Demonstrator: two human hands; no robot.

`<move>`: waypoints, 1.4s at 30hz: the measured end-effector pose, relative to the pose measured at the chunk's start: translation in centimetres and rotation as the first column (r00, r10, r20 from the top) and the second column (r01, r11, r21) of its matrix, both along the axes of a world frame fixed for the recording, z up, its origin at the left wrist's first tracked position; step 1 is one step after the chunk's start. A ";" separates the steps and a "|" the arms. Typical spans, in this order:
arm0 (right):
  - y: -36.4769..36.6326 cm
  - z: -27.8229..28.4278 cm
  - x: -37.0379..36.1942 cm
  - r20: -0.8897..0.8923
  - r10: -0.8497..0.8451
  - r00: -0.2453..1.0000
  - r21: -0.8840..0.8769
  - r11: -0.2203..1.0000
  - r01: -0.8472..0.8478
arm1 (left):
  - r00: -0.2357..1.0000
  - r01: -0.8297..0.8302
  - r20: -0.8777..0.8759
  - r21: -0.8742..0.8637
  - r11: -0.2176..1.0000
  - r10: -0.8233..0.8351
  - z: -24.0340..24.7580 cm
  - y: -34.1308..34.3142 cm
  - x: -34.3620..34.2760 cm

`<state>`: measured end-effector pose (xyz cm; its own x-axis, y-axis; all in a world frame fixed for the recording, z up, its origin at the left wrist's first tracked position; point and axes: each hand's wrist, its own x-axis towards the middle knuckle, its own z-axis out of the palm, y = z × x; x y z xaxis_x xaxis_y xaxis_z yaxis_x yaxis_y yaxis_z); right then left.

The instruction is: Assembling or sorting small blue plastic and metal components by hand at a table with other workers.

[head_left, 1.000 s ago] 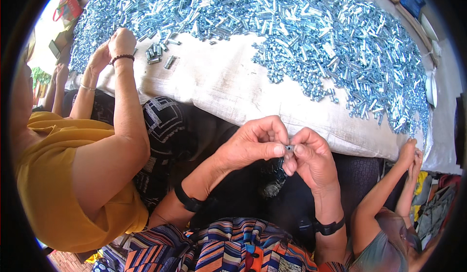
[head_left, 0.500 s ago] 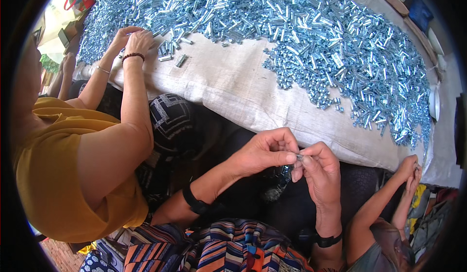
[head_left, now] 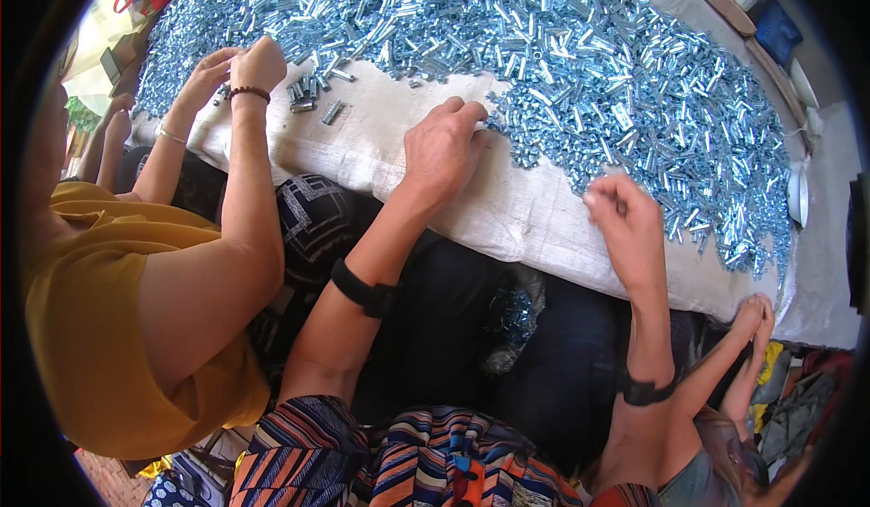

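Observation:
A broad heap of small shiny blue-silver metal sleeves and nuts [head_left: 580,63] covers the far part of the cloth-topped table [head_left: 362,140]. At the heap's near edge, my left hand [head_left: 444,149] has its fingers curled together; their tips reach the small nuts, and whatever they pinch is hidden. My right hand [head_left: 630,231] hovers by the heap's edge further right, with thumb and forefinger bent close to each other. Anything between those fingertips is too small to make out. A clear plastic bag [head_left: 515,321] with shiny metal pieces lies in my lap.
On the left, a person in a mustard top [head_left: 136,326] handles pieces at the heap. Another person's hands [head_left: 754,317] are at the table's right corner. Several loose sleeves [head_left: 333,112] lie apart on the cloth. Wooden boards [head_left: 716,0] border the table's far right.
My hands, which were together over my lap with a small piece at the fingertips, have parted. Both have reached forward to the heap's near edge, the left further left. The bag is more visible.

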<state>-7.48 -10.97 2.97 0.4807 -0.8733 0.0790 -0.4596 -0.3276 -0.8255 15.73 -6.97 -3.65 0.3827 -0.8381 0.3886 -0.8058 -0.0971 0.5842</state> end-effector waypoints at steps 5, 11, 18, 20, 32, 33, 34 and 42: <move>-4.8 -0.8 4.9 -0.085 -0.013 0.996 -0.300 0.954 -0.013 | 0.992 -0.036 0.123 0.085 0.996 0.026 0.3 -1.3 0.0; -7.7 -3.7 7.7 -0.440 -0.073 0.895 -0.549 0.811 -0.203 | 0.990 -0.062 0.135 0.086 0.994 0.050 -0.3 -1.9 0.1; -3.7 -2.1 5.5 -0.071 0.035 0.997 -0.263 0.963 -0.052 | 0.833 0.127 -0.538 -0.047 0.991 -0.132 1.4 1.3 0.1; -2.1 -1.6 4.2 0.210 0.061 0.976 0.176 0.979 -0.100 | 0.317 0.256 -0.893 -0.244 0.935 -0.320 2.1 2.3 -0.7; 4.0 -1.1 0.5 0.441 0.074 0.894 0.270 0.939 -0.211 | -0.079 0.375 -0.951 -0.306 0.875 -0.299 2.8 5.7 -5.0; 4.2 -1.1 0.3 0.446 0.072 0.892 0.270 0.940 -0.210 | -0.088 0.385 -0.951 -0.306 0.870 -0.296 2.7 5.7 -5.1; 4.4 -1.1 0.2 0.450 0.070 0.890 0.269 0.940 -0.210 | -0.087 0.389 -0.952 -0.304 0.870 -0.293 2.7 5.8 -5.3; 5.2 -1.4 -0.7 0.494 0.059 0.867 0.331 0.910 -0.251 | 0.005 0.461 -0.948 -0.281 0.842 -0.319 2.9 6.4 -5.7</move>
